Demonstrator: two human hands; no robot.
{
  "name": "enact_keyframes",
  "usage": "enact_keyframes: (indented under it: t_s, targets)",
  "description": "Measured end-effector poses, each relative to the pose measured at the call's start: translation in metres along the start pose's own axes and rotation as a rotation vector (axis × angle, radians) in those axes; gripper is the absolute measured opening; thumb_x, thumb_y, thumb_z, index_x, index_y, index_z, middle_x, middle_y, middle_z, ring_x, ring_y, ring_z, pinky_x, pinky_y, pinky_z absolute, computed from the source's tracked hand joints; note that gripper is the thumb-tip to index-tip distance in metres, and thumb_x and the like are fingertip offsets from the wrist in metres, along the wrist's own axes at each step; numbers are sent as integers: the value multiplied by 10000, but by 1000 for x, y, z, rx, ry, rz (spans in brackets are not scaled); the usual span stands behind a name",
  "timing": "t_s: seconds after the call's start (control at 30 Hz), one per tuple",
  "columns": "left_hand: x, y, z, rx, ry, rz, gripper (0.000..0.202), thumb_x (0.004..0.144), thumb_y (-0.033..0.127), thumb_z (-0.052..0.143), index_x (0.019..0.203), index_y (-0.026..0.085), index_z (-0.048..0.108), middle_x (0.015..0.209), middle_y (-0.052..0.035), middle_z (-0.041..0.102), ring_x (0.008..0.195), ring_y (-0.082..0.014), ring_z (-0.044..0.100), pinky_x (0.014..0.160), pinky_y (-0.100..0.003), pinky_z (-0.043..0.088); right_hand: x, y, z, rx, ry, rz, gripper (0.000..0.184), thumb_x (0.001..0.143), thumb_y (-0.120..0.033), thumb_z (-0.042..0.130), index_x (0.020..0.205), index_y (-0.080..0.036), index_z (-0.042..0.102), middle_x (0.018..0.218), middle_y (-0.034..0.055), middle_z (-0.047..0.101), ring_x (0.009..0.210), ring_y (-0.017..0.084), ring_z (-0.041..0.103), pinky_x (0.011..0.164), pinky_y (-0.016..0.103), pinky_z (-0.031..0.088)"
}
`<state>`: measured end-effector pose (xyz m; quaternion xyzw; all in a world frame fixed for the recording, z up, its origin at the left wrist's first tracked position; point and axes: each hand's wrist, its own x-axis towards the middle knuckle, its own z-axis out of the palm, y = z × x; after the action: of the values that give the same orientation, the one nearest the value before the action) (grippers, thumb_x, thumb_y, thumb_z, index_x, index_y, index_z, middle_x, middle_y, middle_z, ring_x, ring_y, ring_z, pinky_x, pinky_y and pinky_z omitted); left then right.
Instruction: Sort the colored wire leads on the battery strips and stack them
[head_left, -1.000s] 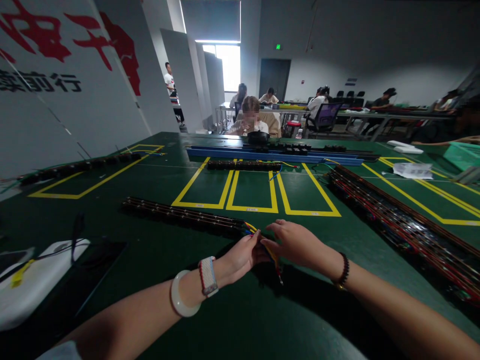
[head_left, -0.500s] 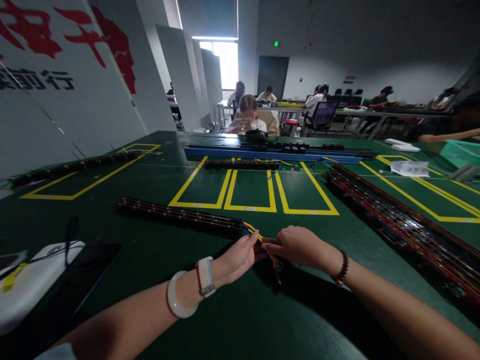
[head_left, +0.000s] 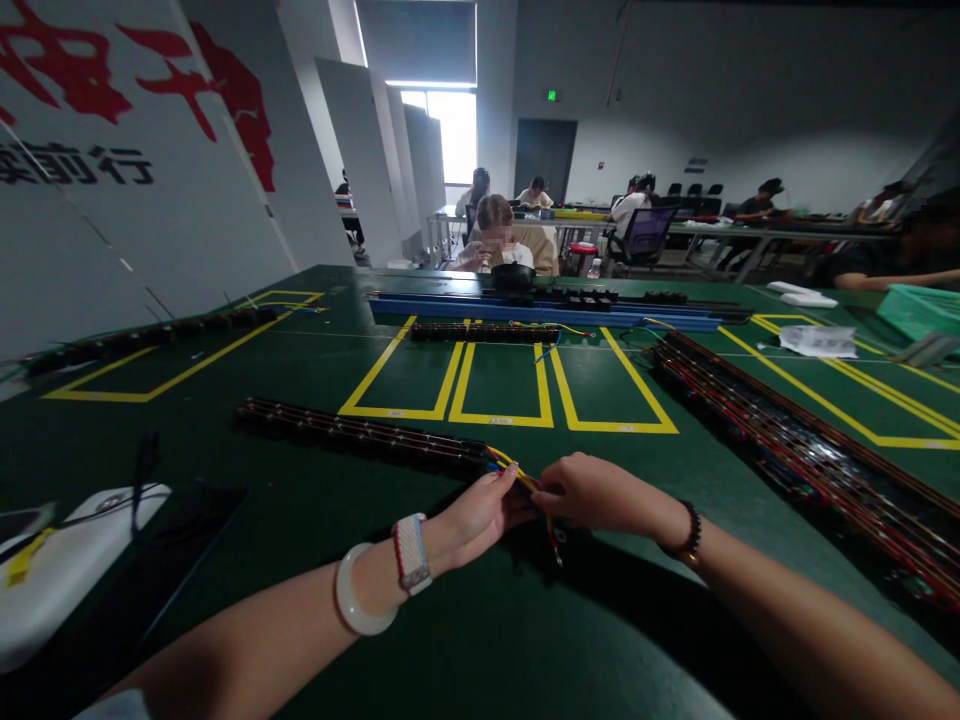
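A long black strip (head_left: 360, 437) with copper-coloured rods along its top lies slantwise on the green table (head_left: 315, 590). From its right end comes a bundle of yellow, red and blue wires (head_left: 504, 459). My left hand (head_left: 480, 515) is closed around this bundle just past the strip's end, thumb on top. Close beside it, my right hand (head_left: 592, 490) pinches the wires further along, with its fingertips partly hidden. Below the hands hang loose wire ends with ring terminals (head_left: 557, 548).
To the right lies a long bundle of copper rods and red wires (head_left: 795, 450). A shorter black strip (head_left: 484, 332) and a blue rail (head_left: 547, 309) lie beyond the yellow tape frames. At left is a white device (head_left: 82, 560). A person (head_left: 495, 240) sits across the table.
My right hand has shifted slightly right along the wires, and its fingers have curled in more. My left hand has stayed in place on the bundle.
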<state>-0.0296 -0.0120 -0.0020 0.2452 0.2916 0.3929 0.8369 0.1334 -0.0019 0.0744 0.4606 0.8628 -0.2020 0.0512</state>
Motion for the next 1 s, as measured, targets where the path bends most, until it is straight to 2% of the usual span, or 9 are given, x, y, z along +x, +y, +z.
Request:
enact_keyframes:
  t_s: [0.23, 0.37, 0.43, 0.57, 0.67, 0.73, 0.8, 1.0]
  targets:
    - [-2, 3, 1, 17, -7, 10, 144, 911, 210, 469, 886, 116, 576, 958, -101, 663, 980, -176, 613, 974, -375, 409, 7, 14, 3, 353, -172, 26, 410, 917, -395, 399, 690, -126, 609, 582, 33, 605, 447, 94, 530, 417, 182, 347]
    - [-2, 5, 2, 18, 9, 2, 157, 922, 198, 438, 901, 112, 567, 985, -117, 651, 973, -171, 611, 959, -366, 420, 17, 27, 12, 577, -258, 14, 398, 888, -468, 451, 715, -131, 574, 597, 23, 598, 466, 106, 556, 435, 194, 420]
    - [-3, 6, 5, 32, 32, -4, 162, 928, 200, 425, 917, 114, 561, 985, -116, 652, 949, -162, 620, 942, -350, 430, 21, 36, 13, 621, -252, 17, 396, 854, -507, 504, 734, -135, 569, 596, 15, 596, 471, 107, 558, 443, 198, 434]
    - [-5, 9, 8, 75, 62, -29, 193, 935, 252, 415, 912, 116, 550, 957, -122, 666, 905, -170, 642, 888, -341, 457, 29, 54, 11, 596, -119, 75, 390, 874, -495, 479, 796, -132, 598, 590, 17, 594, 462, 109, 546, 442, 201, 412]
    - [-6, 9, 6, 79, 46, -40, 228, 934, 296, 411, 879, 116, 541, 880, -122, 676, 838, -181, 657, 826, -338, 479, 36, 66, 11, 388, 139, 129, 357, 888, -441, 481, 812, -131, 643, 586, 26, 595, 467, 110, 525, 451, 209, 355]
    - [-6, 8, 3, 88, 47, -57, 217, 929, 297, 418, 851, 126, 527, 799, -101, 674, 767, -173, 657, 773, -317, 484, 41, 71, 12, 223, 325, 121, 316, 869, -416, 534, 801, -140, 671, 649, 46, 633, 544, 125, 548, 497, 221, 343]
    - [-6, 8, 1, 105, 41, -71, 207, 927, 292, 417, 831, 136, 512, 742, -84, 665, 715, -163, 648, 734, -298, 480, 46, 73, 14, 133, 441, 111, 283, 866, -401, 554, 826, -155, 688, 730, 58, 665, 622, 140, 572, 540, 229, 342]
    - [-6, 10, 2, 99, 53, -92, 211, 931, 293, 401, 812, 149, 500, 705, -68, 656, 657, -138, 629, 690, -256, 461, 57, 70, 25, 61, 493, 172, 308, 898, -442, 510, 1026, -197, 646, 779, 40, 674, 668, 150, 601, 553, 228, 334]
